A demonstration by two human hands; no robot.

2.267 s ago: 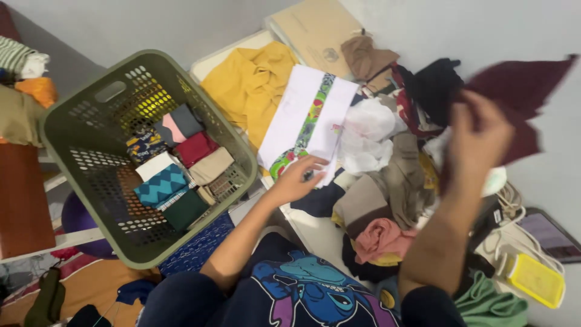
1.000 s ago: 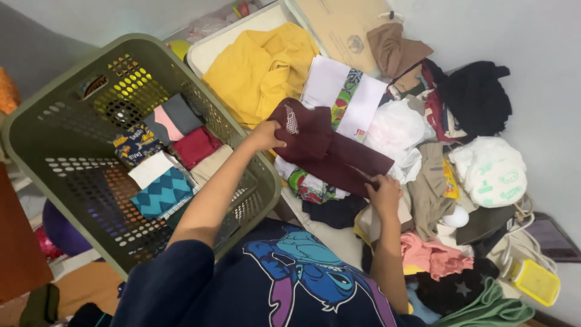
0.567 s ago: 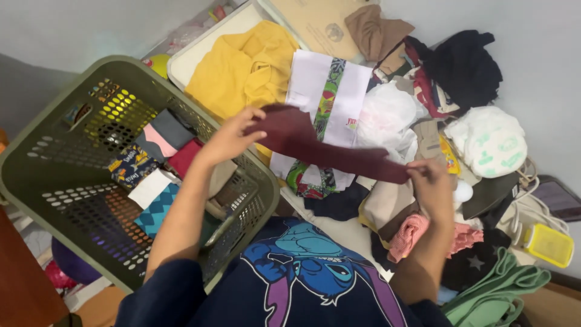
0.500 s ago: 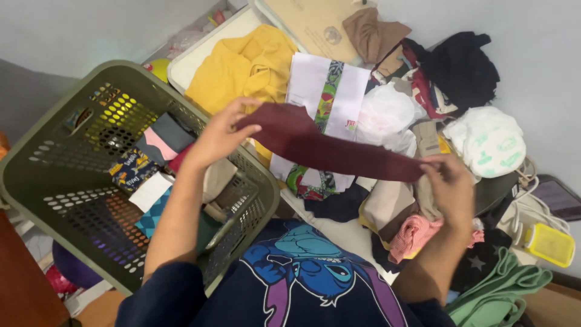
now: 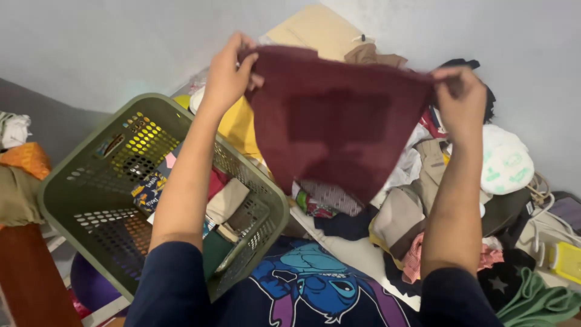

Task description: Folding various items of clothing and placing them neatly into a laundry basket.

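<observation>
I hold a dark maroon garment (image 5: pixel 333 124) spread out in the air in front of me. My left hand (image 5: pixel 227 75) pinches its upper left corner, and my right hand (image 5: pixel 463 100) pinches its upper right corner. The cloth hangs down and hides much of the clothes pile behind it. An olive green laundry basket (image 5: pixel 82 181) sits tilted at my left, under my left forearm, with several folded clothes inside.
A heap of loose clothes (image 5: pixel 411 206) lies below and right of the garment, with a yellow cloth (image 5: pixel 236 124) showing behind my left arm. A white patterned bundle (image 5: pixel 505 160) and a yellow-lidded box (image 5: pixel 566 260) sit at right. Grey walls stand behind.
Both hands have lifted the maroon garment up off the pile and pulled it wide, so it now hangs open in the air. The view has tilted upward.
</observation>
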